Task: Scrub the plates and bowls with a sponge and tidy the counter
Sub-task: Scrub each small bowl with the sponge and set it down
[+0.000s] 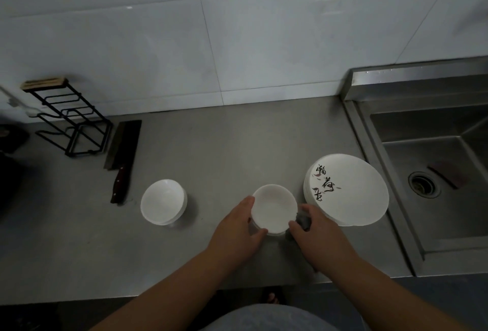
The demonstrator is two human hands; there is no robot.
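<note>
Nearest, the left grip (pixel 235 227) curls round the left side of the bowl (pixel 274 209), which sits on the worktop (pixel 237 146) between both hands. The right grip (pixel 314 230) clutches a dark sponge (pixel 303 221) against the bowl's right wall. The bowl looks light, stiff, breakable and probably slick when wet, so it is best held by the wall under its rim; beyond, plates (pixel 348 190) stack just right, more bowls (pixel 162 202) left.

Single head cam, looking steeply down at counter (pixel 211 146) from close above; tiled wall (pixel 184 40) ahead.
</note>
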